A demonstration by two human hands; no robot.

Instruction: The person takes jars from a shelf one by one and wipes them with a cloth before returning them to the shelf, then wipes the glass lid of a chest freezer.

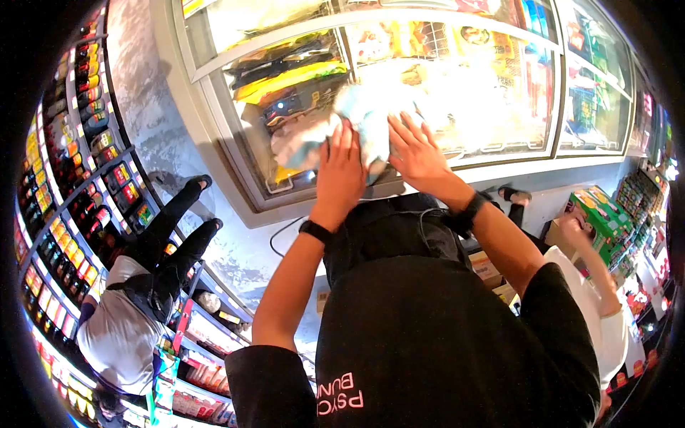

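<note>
A crumpled light blue and white cloth point(372, 139) lies on the sliding glass top of a lit chest freezer point(235, 160). My left hand point(341, 171) rests palm down on the cloth's near part, its fingers stretched forward and close together. To its right, my right hand point(419, 151) is flat with fingers spread, at the right side of the cloth. Neither hand is wrapped round anything. Strong glare hides where the cloth's far edge ends. Under the glass are yellow and dark packets point(289, 82).
Shelves of bottles and jars point(89, 128) run along the left. A person in a light shirt point(125, 332) stands there. Another person's arm point(596, 257) is at the right, near a green carton point(603, 217). The freezer's front edge is against my waist.
</note>
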